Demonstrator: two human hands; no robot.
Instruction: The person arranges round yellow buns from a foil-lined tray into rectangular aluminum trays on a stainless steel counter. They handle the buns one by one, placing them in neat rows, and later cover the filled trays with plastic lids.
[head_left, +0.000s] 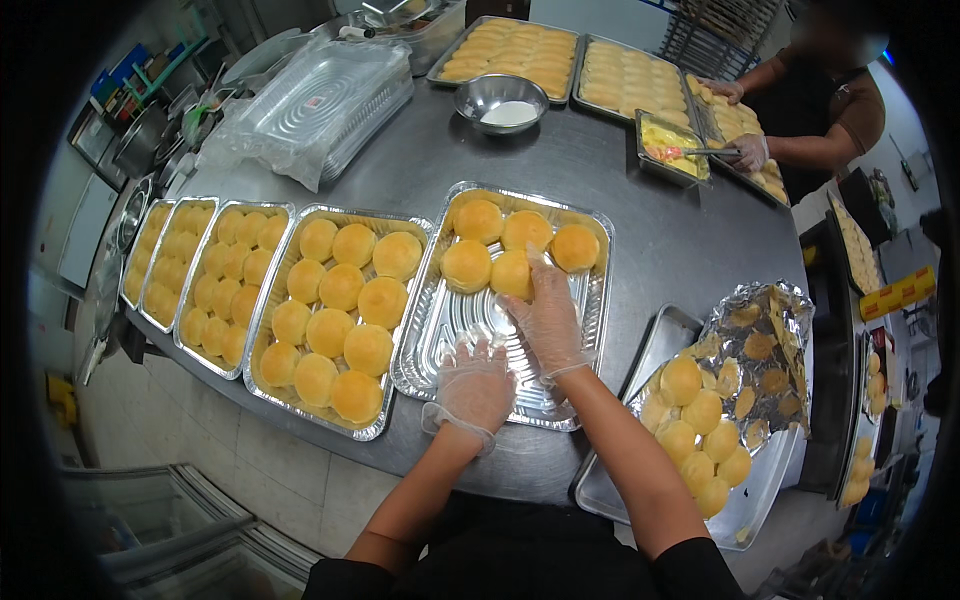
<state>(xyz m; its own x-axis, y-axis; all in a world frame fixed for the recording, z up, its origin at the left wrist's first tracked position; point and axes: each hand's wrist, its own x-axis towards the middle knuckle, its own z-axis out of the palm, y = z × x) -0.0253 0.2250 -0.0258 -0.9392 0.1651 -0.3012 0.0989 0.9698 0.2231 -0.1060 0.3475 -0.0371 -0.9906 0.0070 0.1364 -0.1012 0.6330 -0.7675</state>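
Straight ahead on the steel table is a foil tray (600, 225) with several golden bread rolls (478, 220) grouped at its far end. My right hand (551, 319), in a clear plastic glove, has its thumb and fingers around the near middle roll (511, 275), which sits against its neighbours. Over the tray's near edge lies my gloved left hand (474, 390), fingers apart and nothing in it. Left of it, a filled foil tray (386, 431) of rolls stands against the first one. More rolls (701, 412) rest on crumpled foil (780, 360) to my right.
Farther left are several more filled foil trays (234, 367). Stacked empty foil trays (330, 97) in plastic and a steel bowl (501, 105) of white contents stand behind. At the back right, a co-worker (817, 112) holds a brush (697, 152) at a pan (671, 146) of yellow spread, beside sheet pans (577, 82) of rolls.
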